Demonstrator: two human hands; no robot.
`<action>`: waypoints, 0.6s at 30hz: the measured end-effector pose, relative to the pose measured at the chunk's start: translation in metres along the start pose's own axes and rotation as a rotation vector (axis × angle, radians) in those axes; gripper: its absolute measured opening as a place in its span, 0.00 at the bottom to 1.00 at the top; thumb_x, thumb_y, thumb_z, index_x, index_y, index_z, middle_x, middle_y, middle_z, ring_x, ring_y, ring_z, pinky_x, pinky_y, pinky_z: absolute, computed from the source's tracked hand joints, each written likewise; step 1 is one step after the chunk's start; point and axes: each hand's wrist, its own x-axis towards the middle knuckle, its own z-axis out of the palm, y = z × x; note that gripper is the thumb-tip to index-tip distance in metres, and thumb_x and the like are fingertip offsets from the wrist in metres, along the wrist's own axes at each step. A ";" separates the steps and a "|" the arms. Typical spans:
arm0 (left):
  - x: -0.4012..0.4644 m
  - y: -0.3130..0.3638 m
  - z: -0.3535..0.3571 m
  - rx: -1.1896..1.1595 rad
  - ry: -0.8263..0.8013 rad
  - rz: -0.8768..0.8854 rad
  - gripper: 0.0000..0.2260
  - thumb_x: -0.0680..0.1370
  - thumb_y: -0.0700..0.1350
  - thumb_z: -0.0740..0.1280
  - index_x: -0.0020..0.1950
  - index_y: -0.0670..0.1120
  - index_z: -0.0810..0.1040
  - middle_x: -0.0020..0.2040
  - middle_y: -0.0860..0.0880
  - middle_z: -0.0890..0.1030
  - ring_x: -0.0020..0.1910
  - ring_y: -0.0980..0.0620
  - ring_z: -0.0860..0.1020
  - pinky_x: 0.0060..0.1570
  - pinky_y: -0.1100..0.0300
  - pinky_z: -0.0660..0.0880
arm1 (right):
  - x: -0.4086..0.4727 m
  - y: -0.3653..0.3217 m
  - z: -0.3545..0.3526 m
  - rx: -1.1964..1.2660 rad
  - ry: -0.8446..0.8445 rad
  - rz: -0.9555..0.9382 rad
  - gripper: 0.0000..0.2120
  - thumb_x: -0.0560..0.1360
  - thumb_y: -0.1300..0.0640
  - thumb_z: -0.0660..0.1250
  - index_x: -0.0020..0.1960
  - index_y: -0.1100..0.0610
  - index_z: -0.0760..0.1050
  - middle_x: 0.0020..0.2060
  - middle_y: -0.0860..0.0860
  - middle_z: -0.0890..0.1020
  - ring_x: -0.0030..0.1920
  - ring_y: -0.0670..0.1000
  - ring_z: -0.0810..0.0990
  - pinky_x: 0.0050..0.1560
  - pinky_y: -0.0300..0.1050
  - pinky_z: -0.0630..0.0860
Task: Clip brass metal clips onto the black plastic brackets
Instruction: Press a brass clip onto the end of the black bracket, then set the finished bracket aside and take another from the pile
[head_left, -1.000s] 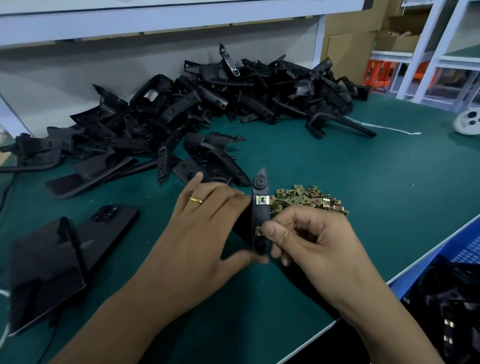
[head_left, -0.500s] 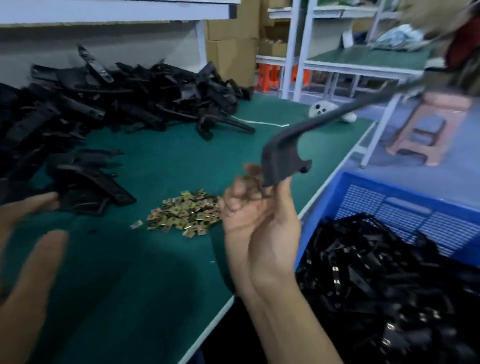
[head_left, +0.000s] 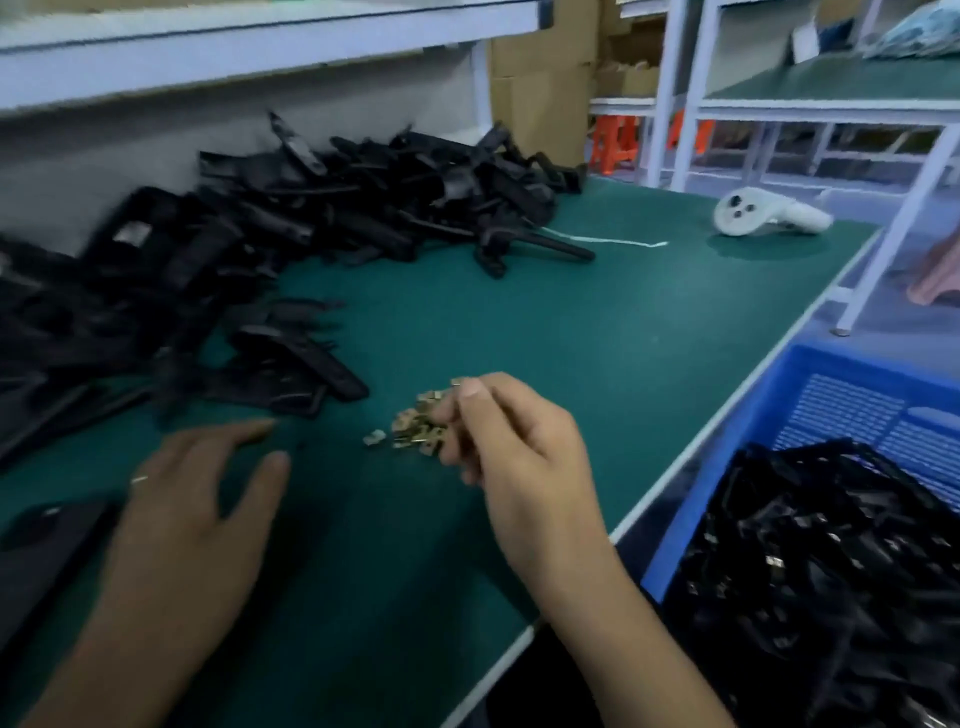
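A small heap of brass clips (head_left: 408, 427) lies on the green table mat in front of me. My right hand (head_left: 519, 452) is over the heap's right side, fingers curled down into it, thumb and fingertips pinching at a clip near the top. My left hand (head_left: 192, 499), with a ring on it, hovers flat to the left with spread fingers and holds nothing. A big pile of black plastic brackets (head_left: 322, 223) covers the back left of the table. The nearest brackets (head_left: 301, 364) lie just beyond my left fingertips.
A blue crate (head_left: 852, 410) off the table's right edge holds several black brackets (head_left: 831, 582) with clips on them. A white controller (head_left: 763, 215) lies at the far right of the table. A flat black object (head_left: 47, 551) sits at the near left. Shelving stands behind.
The bracket my right hand was holding up over the crate is gone from it. That hand has come back to the clip heap. My left hand has moved in over the table.
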 end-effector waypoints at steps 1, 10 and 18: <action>0.002 0.009 0.000 -0.054 0.054 -0.013 0.16 0.82 0.53 0.66 0.70 0.55 0.76 0.66 0.57 0.74 0.67 0.57 0.71 0.71 0.56 0.66 | 0.000 0.001 0.001 -0.053 0.015 -0.035 0.16 0.83 0.52 0.62 0.40 0.55 0.80 0.30 0.49 0.80 0.32 0.48 0.75 0.37 0.49 0.71; 0.011 -0.008 -0.003 0.031 -0.070 -0.038 0.30 0.80 0.63 0.59 0.80 0.70 0.53 0.73 0.60 0.63 0.71 0.56 0.63 0.72 0.55 0.62 | -0.004 0.003 0.007 -0.445 -0.024 -0.086 0.12 0.82 0.49 0.63 0.41 0.51 0.76 0.29 0.44 0.75 0.29 0.45 0.71 0.29 0.37 0.67; 0.021 -0.014 -0.007 -0.174 -0.146 -0.076 0.25 0.81 0.54 0.67 0.74 0.72 0.64 0.66 0.64 0.73 0.68 0.62 0.69 0.71 0.51 0.66 | -0.002 0.005 0.008 -0.426 -0.031 -0.049 0.11 0.81 0.47 0.62 0.44 0.50 0.78 0.32 0.50 0.78 0.28 0.45 0.70 0.28 0.39 0.66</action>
